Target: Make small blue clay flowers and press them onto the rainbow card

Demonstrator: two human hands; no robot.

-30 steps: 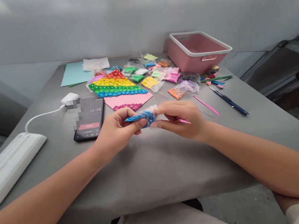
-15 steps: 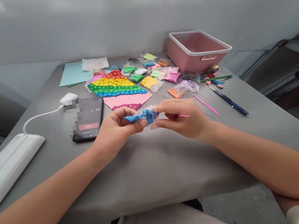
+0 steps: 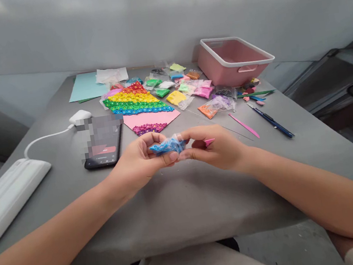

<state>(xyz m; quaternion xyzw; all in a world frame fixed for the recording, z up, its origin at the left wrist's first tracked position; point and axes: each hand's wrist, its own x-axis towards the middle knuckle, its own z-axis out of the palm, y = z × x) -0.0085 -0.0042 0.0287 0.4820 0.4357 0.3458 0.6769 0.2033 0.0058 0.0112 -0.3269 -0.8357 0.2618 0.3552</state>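
A clear plastic bag of blue clay (image 3: 167, 145) is held between both hands above the near part of the table. My left hand (image 3: 138, 158) grips its left side, thumb in front and fingers behind. The thumb and forefinger of my right hand (image 3: 220, 144) pinch the bag's right end. A pink tool tip (image 3: 210, 142) pokes out among the right hand's fingers; the rest of it is hidden. Just beyond the hands lies a pink card (image 3: 151, 120) covered partly with rainbow rows of small flower-like pieces (image 3: 138, 98).
Several clay bags (image 3: 176, 98) spread across the back, beside a pink basket (image 3: 235, 59). At right lie a pink modelling tool (image 3: 244, 126), a thin needle (image 3: 238, 133) and a dark blue cutter (image 3: 270, 120). A phone (image 3: 104, 147) and white power strip (image 3: 10, 199) are at left.
The blue clay bag has shifted slightly down and left, and its right end is now bunched up. My right hand has moved left with it, closer to my left hand.
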